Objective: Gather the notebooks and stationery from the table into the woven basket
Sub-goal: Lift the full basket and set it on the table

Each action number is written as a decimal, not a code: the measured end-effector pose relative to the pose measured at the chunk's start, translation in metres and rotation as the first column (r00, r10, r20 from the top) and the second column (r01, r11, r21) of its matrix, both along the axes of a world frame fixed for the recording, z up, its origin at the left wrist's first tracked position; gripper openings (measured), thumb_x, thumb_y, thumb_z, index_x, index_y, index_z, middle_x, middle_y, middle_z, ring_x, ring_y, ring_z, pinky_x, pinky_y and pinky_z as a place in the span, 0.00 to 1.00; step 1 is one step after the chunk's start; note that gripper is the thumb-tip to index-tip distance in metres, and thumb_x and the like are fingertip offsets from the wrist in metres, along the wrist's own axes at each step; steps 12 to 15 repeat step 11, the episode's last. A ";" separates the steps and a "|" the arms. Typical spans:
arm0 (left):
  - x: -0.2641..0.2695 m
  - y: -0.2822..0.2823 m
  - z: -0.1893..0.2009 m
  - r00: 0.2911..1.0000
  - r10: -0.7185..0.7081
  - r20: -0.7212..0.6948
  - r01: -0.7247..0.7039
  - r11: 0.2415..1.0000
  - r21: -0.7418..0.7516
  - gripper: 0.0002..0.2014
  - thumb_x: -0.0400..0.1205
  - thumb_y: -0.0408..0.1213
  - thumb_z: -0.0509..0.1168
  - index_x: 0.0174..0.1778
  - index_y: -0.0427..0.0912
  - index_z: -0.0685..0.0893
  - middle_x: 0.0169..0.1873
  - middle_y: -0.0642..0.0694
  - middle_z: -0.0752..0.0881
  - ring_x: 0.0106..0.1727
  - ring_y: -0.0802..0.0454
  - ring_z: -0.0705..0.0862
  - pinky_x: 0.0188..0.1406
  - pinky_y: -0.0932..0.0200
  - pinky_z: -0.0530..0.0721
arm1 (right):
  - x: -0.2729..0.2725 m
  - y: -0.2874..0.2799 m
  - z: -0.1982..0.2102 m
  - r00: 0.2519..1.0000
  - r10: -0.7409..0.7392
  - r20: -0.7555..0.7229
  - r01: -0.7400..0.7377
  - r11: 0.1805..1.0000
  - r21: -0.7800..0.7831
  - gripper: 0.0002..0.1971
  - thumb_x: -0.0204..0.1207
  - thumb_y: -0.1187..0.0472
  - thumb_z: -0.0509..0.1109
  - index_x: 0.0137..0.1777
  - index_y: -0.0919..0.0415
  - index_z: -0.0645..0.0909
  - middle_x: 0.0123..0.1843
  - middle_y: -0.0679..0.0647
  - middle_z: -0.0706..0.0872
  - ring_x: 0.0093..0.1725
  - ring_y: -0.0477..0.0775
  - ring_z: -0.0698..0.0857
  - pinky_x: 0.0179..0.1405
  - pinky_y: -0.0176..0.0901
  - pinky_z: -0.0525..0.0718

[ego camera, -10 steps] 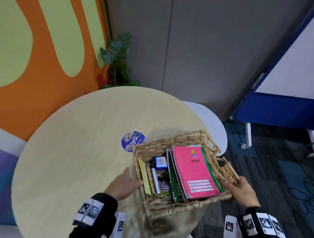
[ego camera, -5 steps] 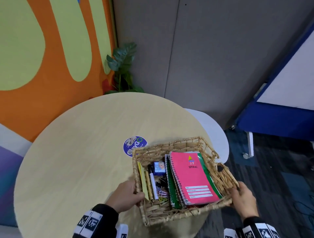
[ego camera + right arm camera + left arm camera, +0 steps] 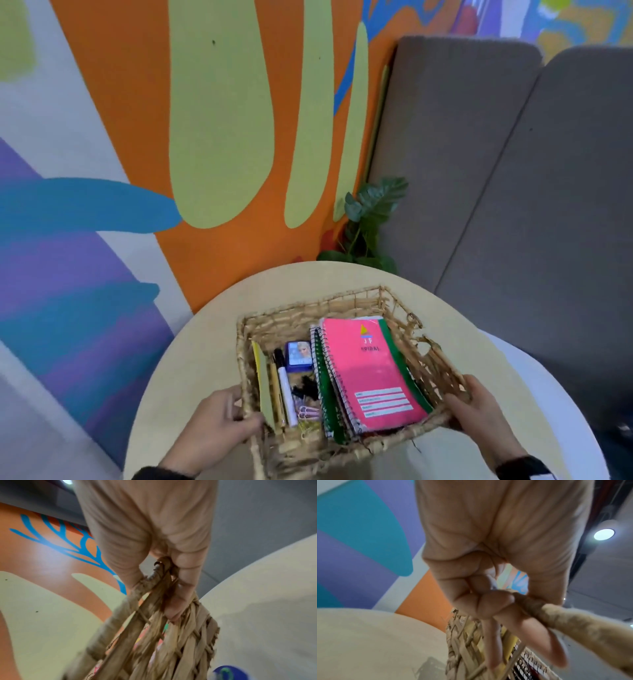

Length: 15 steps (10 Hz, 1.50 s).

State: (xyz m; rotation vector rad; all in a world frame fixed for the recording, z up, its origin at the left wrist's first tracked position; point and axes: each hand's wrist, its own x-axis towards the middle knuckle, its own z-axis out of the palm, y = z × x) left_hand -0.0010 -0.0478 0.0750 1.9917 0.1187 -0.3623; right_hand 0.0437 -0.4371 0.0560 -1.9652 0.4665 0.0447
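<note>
Both hands gripped woven basket (image 3: 346, 301) over round table (image 3: 205, 359) — left hand (image 3: 219, 418) curled round left rim, right hand (image 3: 479, 407) round right rim. Pink spiral notebook (image 3: 370, 370), green notebook (image 3: 327, 397), white marker (image 3: 286, 394) lay inside basket.

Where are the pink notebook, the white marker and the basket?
pink notebook (image 3: 371, 371), head view, middle of its cover.
white marker (image 3: 287, 394), head view, mid barrel.
basket (image 3: 308, 305), head view, far wall.
</note>
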 end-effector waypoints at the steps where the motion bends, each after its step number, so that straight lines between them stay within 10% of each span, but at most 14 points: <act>1: 0.023 0.024 0.006 0.991 0.113 0.072 -0.117 0.992 0.041 0.03 0.76 0.30 0.69 0.41 0.41 0.84 0.13 0.54 0.81 0.16 0.65 0.73 0.20 0.71 0.68 | 0.065 0.042 0.008 0.994 0.102 0.033 -0.105 0.989 0.107 0.10 0.74 0.77 0.63 0.50 0.65 0.75 0.44 0.65 0.83 0.37 0.60 0.85 0.27 0.43 0.89; 4: 0.093 0.082 -0.037 0.890 0.453 0.052 -0.455 0.889 0.049 0.25 0.76 0.40 0.69 0.68 0.39 0.75 0.23 0.45 0.72 0.22 0.54 0.72 0.26 0.59 0.67 | 0.223 0.146 -0.010 0.961 0.264 0.079 -0.272 0.955 0.119 0.16 0.74 0.74 0.65 0.60 0.63 0.70 0.55 0.66 0.83 0.52 0.68 0.88 0.44 0.59 0.91; 5: 0.112 0.094 -0.051 0.883 0.468 0.036 -0.469 0.882 0.055 0.15 0.75 0.42 0.70 0.50 0.36 0.79 0.21 0.48 0.71 0.23 0.54 0.71 0.28 0.58 0.66 | 0.259 0.169 -0.025 0.954 0.301 0.015 -0.301 0.950 0.086 0.14 0.75 0.72 0.65 0.59 0.62 0.70 0.53 0.66 0.84 0.49 0.65 0.89 0.42 0.56 0.92; 6: 0.127 0.102 -0.065 0.875 0.480 0.066 -0.481 0.877 -0.003 0.17 0.76 0.37 0.71 0.36 0.62 0.71 0.19 0.50 0.74 0.23 0.53 0.73 0.30 0.60 0.69 | 0.285 0.185 -0.043 0.945 0.327 0.003 -0.327 0.944 0.048 0.11 0.78 0.70 0.64 0.57 0.62 0.70 0.51 0.66 0.84 0.46 0.65 0.89 0.40 0.56 0.92; 7: 0.135 0.105 -0.076 0.869 0.495 0.024 -0.495 0.869 0.001 0.07 0.76 0.37 0.71 0.46 0.52 0.81 0.25 0.50 0.85 0.21 0.61 0.77 0.28 0.67 0.72 | 0.302 0.197 -0.057 0.942 0.333 -0.026 -0.334 0.942 -0.023 0.11 0.77 0.70 0.63 0.57 0.60 0.70 0.50 0.66 0.85 0.47 0.67 0.89 0.44 0.62 0.91; 9: 0.147 0.110 -0.100 0.839 0.537 -0.087 -0.541 0.841 -0.028 0.07 0.74 0.41 0.73 0.47 0.49 0.86 0.39 0.45 0.93 0.45 0.48 0.89 0.54 0.53 0.81 | 0.320 0.211 -0.083 0.939 0.334 -0.075 -0.342 0.930 -0.135 0.14 0.77 0.66 0.63 0.63 0.62 0.71 0.53 0.64 0.86 0.49 0.66 0.88 0.46 0.63 0.90; 11: 0.133 0.135 -0.158 0.832 0.521 -0.189 -0.553 0.808 -0.206 0.35 0.61 0.62 0.77 0.62 0.55 0.77 0.64 0.54 0.83 0.65 0.45 0.84 0.72 0.48 0.75 | 0.311 0.205 -0.062 0.942 0.330 -0.058 -0.332 0.898 -0.288 0.24 0.79 0.62 0.67 0.73 0.67 0.69 0.72 0.66 0.75 0.69 0.64 0.77 0.69 0.52 0.77; 15: 0.133 0.135 -0.158 0.832 0.521 -0.189 -0.553 0.808 -0.206 0.35 0.61 0.62 0.77 0.62 0.55 0.77 0.64 0.54 0.83 0.65 0.45 0.84 0.72 0.48 0.75 | 0.311 0.205 -0.062 0.942 0.330 -0.058 -0.332 0.898 -0.288 0.24 0.79 0.62 0.67 0.73 0.67 0.69 0.72 0.66 0.75 0.69 0.64 0.77 0.69 0.52 0.77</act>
